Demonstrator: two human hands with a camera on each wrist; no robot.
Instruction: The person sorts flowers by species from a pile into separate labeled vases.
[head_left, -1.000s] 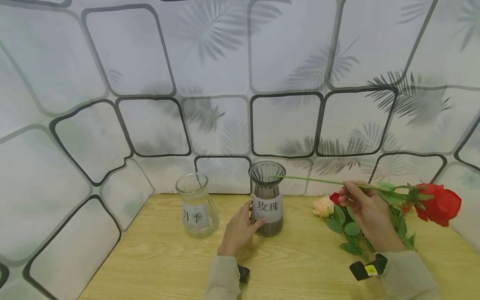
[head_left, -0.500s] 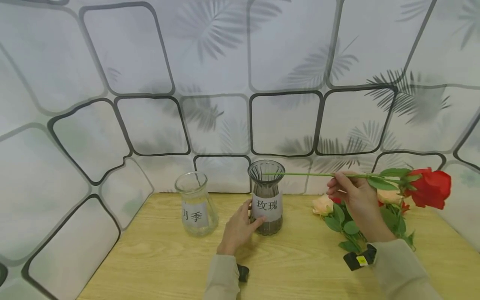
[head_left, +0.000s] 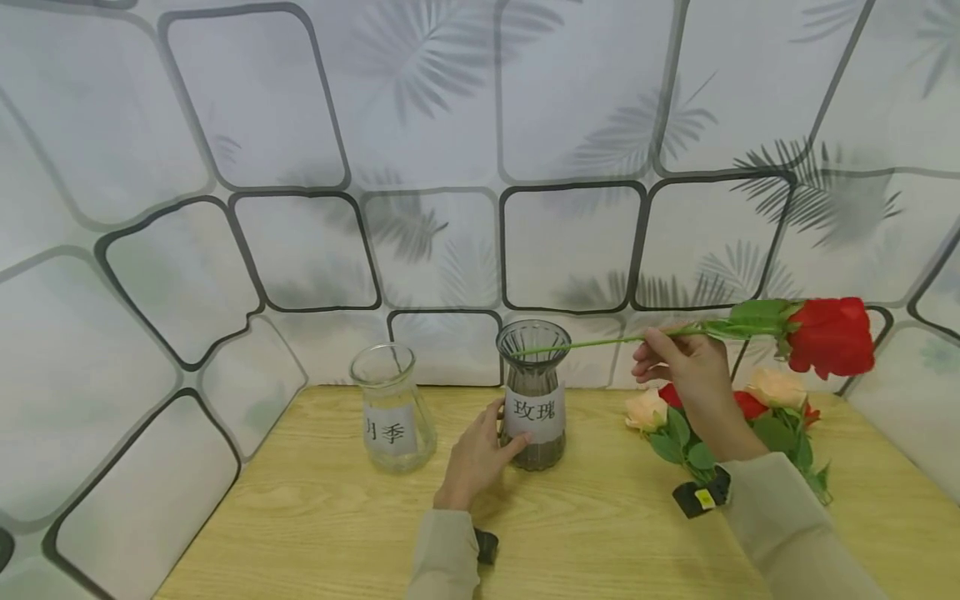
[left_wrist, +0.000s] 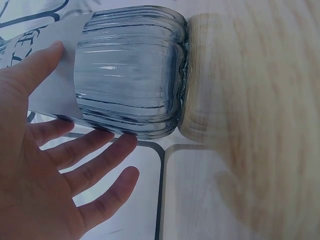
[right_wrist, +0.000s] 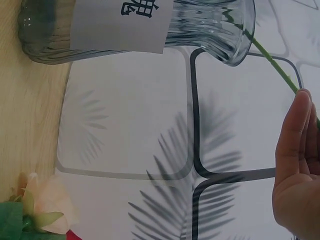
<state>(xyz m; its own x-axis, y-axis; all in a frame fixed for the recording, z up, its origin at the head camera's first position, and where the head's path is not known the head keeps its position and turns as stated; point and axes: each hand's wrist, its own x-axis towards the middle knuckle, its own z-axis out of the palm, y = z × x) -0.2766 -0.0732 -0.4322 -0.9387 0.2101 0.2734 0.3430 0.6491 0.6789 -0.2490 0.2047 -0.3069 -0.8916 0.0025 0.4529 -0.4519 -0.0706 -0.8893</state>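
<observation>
Nearest: beige sleeves (head_left: 447,546), a black strap (head_left: 487,547) at each wrist. Left hand (head_left: 480,458) holds the grey vase (head_left: 536,456), thumb across its white label (head_left: 534,415), fingers spread along the far side of the glass; how firmly they press, can't tell. Looks like a steadying hold, since the vase stands upright on the worktop (head_left: 322,533) and a stem leaning on it could nudge it. Right hand (head_left: 690,367) pinches the green stem (head_left: 607,342) of the red rose (head_left: 831,336) between thumb and fingers, partway along and below the leaves, presumably so the thin end can be aimed. Stem runs close to level: tip inside the grey vase's mouth (right-wrist view shows it through the glass), bloom well outside, in the air to the right. Label reads 玫瑰, "rose", so flower and vase seem paired on purpose. Clear vase (head_left: 397,396) stands to the left, near but apart, untouched by either hand; it has a label too, first character partly turned away, probably marking it for another flower. Right side: loose flowers lie on the worktop, a peach bloom (head_left: 645,410), a red bloom (head_left: 750,404), green leaves (head_left: 678,429), likely put there for easy reach by the right hand. Farthest: backdrop (head_left: 435,250) with rounded frames and leaf shadows.
</observation>
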